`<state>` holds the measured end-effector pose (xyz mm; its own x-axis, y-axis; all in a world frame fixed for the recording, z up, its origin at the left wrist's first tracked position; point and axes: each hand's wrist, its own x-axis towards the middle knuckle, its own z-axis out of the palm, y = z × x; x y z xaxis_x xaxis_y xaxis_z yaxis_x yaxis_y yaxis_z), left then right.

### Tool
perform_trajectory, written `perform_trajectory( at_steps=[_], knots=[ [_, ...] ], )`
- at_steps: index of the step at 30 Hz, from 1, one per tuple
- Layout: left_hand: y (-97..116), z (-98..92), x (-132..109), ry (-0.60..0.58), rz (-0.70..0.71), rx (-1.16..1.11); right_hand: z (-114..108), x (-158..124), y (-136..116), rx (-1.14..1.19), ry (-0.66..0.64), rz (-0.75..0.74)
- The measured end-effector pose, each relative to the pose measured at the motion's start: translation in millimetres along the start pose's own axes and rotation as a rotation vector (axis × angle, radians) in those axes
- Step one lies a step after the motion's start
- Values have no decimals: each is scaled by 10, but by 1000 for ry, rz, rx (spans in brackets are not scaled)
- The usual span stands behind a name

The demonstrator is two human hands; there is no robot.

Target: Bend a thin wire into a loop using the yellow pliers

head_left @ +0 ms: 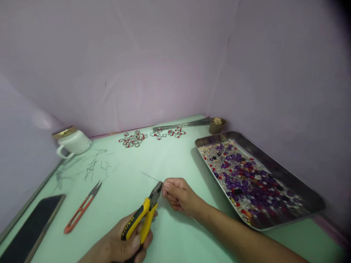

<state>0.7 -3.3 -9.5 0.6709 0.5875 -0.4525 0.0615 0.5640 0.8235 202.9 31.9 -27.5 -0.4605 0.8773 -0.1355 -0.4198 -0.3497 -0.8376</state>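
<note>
A pale mint-green worktop [170,160] fills a corner closed in by plain lilac walls [137,65], which meet behind the far right edge. Near the front, the left hand [120,244] has its grip closed around the yellow-and-black-handled pliers [145,215], whose dark nose points up and to the right. The right hand [178,195] sits just beside that nose, its grip pinched narrow on a thin grey metal wire [149,176]. The wire runs from the nose up and to the left, just over the worktop.

To the right, a rectangular steel tray [287,179] lies along the wall and holds a loose spread of purple, red and pale beads [246,182]. A small brown cup [217,125] stands at the tray's far corner, touching a bundle of straight grey wires [181,125] laid along the back wall. Small rings of silver and red beads [133,138] lie in clusters in front of the bundle. At the far left stands a white mug with a gold lid [74,141], with scattered wire offcuts [82,166] in front of it. Orange-handled thread snips [82,208] lie left of the hands, and a dark flat phone [30,230] rests at the near left edge.
</note>
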Motion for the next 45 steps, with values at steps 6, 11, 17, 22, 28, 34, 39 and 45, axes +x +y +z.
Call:
perform_trajectory(
  at_steps=[6, 11, 17, 22, 28, 34, 39, 45],
  knots=[
    [64, 41, -66, 74, -48, 70, 0, -4, 12, -70, 2, 1],
    [117, 67, -58, 271, -36, 585, 12, 5, 36, -119, 33, 22],
    [128, 272, -65, 578, -40, 1135, 41, 18, 43, -180, 105, 43],
    [69, 350, -18, 709, -204, 1383, 39, 24, 43, -164, 123, 25],
    [109, 251, -44, 555, 122, 1023, 9, 1, 44, -173, 47, -51],
    [65, 129, -15, 207, -2, 499, -5, -18, 12, -154, 2, -59],
    [95, 123, -27, 216, 1, 516, 2, -15, -2, -114, 16, -4],
    [144, 220, -94, 514, -6, 1138, 21, 15, 31, -203, 87, 45]
  ],
)
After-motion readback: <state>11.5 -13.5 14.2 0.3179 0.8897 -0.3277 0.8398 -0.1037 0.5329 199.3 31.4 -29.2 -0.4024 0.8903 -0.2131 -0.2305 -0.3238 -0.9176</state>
